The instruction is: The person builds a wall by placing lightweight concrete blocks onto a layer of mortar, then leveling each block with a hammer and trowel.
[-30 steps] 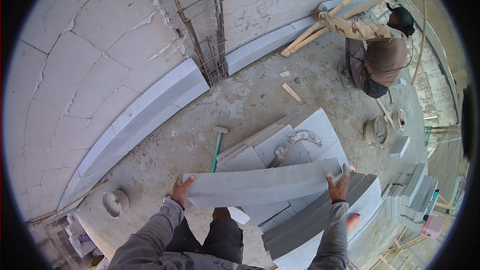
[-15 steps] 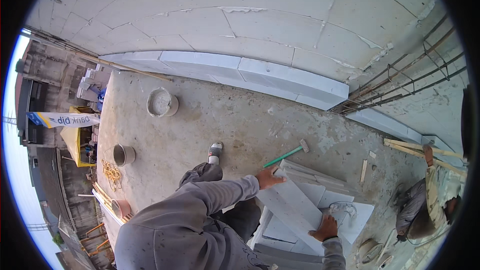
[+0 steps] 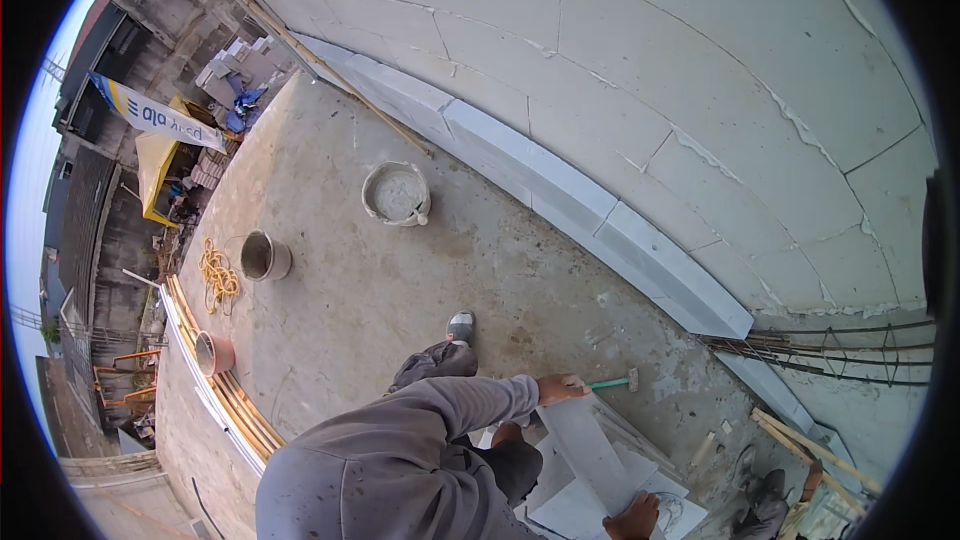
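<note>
A long white lightweight concrete block (image 3: pixel 585 445) lies slantwise on top of a pile of similar blocks (image 3: pixel 572 514). My left hand (image 3: pixel 562 388) is curled over its far end. At its near end, my right hand (image 3: pixel 632 520) grips the edge, close to the bottom of the picture. The block seems to rest on the pile, though its underside is hidden. A hammer (image 3: pixel 612 383) with a green handle lies on the floor just past my left hand, partly covered by it.
A low course of white blocks (image 3: pixel 535 165) runs along the wall. On the floor stand a mortar bucket (image 3: pixel 397 194), a dark bucket (image 3: pixel 265 256) and a reddish bucket (image 3: pixel 214 353). Steel rebar (image 3: pixel 840 352) sticks out at right. Another person (image 3: pixel 768 508) crouches by wooden battens (image 3: pixel 815 455).
The view has turned, so the wall and floor have swung round in the picture. Both hands stay at the two ends of the block, which now points more steeply down the picture.
</note>
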Tool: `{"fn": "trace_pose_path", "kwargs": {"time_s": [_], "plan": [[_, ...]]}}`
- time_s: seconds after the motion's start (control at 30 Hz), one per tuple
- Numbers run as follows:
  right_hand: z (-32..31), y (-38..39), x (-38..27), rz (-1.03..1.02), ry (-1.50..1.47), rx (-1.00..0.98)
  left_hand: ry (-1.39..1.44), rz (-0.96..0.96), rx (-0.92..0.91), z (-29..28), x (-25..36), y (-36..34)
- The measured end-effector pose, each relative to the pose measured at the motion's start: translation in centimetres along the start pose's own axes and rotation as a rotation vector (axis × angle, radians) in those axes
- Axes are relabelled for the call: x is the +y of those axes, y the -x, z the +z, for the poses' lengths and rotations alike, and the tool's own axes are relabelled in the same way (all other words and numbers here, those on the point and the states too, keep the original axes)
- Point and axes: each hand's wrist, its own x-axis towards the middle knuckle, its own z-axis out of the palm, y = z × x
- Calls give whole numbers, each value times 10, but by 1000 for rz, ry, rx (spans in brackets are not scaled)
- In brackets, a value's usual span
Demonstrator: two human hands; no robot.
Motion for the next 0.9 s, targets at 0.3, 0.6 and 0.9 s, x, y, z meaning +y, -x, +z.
{"fn": "trace_pose_path", "kwargs": {"time_s": [0.3, 0.6, 0.9], "plan": [[-131, -46, -229, 19, -123, 310, -41, 206, 1113, -437, 86, 219], [-184, -127, -447, -120, -270, 492, 336, 492, 1694, -651, 58, 487], [-274, -203, -696, -285, -391, 538, 309, -18, 1459, -800, -156, 413]]}}
